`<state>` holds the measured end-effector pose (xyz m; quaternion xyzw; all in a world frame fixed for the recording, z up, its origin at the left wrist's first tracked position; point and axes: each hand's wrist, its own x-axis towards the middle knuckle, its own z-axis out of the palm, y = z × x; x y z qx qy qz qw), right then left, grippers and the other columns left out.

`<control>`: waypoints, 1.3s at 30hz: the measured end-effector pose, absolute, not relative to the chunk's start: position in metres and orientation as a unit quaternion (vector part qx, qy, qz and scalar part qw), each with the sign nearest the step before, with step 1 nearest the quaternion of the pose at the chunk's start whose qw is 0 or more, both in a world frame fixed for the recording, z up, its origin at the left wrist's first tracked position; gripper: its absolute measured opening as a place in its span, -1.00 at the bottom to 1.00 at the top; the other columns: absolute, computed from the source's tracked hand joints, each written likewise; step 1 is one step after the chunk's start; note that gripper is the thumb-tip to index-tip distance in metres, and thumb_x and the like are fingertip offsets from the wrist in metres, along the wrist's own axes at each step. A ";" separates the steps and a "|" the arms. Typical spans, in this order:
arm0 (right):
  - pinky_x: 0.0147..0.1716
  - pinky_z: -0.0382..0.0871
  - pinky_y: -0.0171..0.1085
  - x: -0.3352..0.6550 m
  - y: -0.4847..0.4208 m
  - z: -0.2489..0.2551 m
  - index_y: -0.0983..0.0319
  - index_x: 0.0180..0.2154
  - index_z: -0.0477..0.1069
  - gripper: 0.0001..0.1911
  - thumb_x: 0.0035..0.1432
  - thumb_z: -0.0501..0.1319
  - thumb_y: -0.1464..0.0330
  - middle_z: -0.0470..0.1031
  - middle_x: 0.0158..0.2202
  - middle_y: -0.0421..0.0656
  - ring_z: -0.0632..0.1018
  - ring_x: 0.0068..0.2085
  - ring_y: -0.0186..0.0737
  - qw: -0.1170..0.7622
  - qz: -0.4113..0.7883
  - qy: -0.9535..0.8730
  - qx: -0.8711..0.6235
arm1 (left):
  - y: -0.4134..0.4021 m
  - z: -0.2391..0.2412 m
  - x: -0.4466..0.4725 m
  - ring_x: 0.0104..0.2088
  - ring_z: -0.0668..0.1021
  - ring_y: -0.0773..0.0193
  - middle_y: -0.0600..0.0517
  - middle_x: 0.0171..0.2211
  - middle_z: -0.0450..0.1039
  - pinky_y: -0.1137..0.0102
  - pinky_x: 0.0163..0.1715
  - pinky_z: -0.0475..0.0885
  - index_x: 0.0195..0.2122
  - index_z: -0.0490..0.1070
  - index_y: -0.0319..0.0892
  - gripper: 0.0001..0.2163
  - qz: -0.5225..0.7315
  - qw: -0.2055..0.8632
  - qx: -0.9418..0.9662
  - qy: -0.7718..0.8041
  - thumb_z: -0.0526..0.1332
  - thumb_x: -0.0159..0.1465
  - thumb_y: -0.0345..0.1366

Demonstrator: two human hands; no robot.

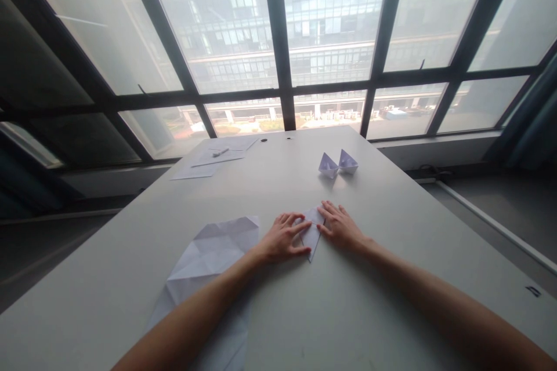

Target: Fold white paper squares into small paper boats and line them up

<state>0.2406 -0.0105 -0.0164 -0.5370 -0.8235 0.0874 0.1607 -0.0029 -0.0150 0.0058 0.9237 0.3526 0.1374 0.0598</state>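
Observation:
A small folded piece of white paper (312, 237) lies flat on the table between my hands, one corner pointing toward me. My left hand (282, 237) rests on its left side, fingers spread, with the thumb near the lower corner. On the upper right edge lies my right hand (342, 226), its fingers stretched out and touching the paper. Parts of the folded paper are hidden under the fingers. Beneath and beside my left forearm is a large creased sheet of paper (209, 249).
Two folded paper shapes (338, 165) with pointed tips stand farther back on the white table (278, 179). At the far left are several flat sheets (202, 169) with a pen-like object (220, 152) on them. Tall windows (331, 23) rise beyond the table's far edge.

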 end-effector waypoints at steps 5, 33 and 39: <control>0.35 -0.20 0.01 0.240 -0.012 -0.015 0.31 0.33 0.12 -0.36 0.33 0.06 0.14 0.02 0.39 0.08 0.04 0.40 -0.06 0.153 0.102 -0.821 -0.540 | -0.016 0.008 -0.003 0.21 0.27 -0.08 -0.09 0.20 0.25 0.03 0.25 0.10 0.27 0.29 0.06 -0.34 0.128 0.068 0.924 0.353 0.28 0.18 0.16; 0.35 -0.20 0.02 0.241 -0.010 -0.017 0.29 0.32 0.13 -0.37 0.33 0.05 0.14 0.03 0.39 0.08 0.04 0.40 -0.05 0.157 0.107 -0.821 -0.538 | -0.016 0.008 -0.003 0.24 0.23 -0.08 -0.10 0.24 0.20 -0.02 0.27 0.02 0.29 0.24 0.10 -0.36 0.105 0.071 0.925 0.357 0.24 0.22 0.15; 0.36 -0.26 -0.01 0.239 -0.008 -0.019 0.38 0.36 0.03 -0.29 0.34 0.00 0.11 -0.02 0.40 0.10 -0.01 0.41 -0.06 0.149 0.114 -0.813 -0.552 | -0.016 0.008 -0.003 0.24 0.22 -0.09 -0.11 0.24 0.19 -0.01 0.27 0.02 0.30 0.24 0.09 -0.36 0.105 0.070 0.926 0.355 0.23 0.23 0.16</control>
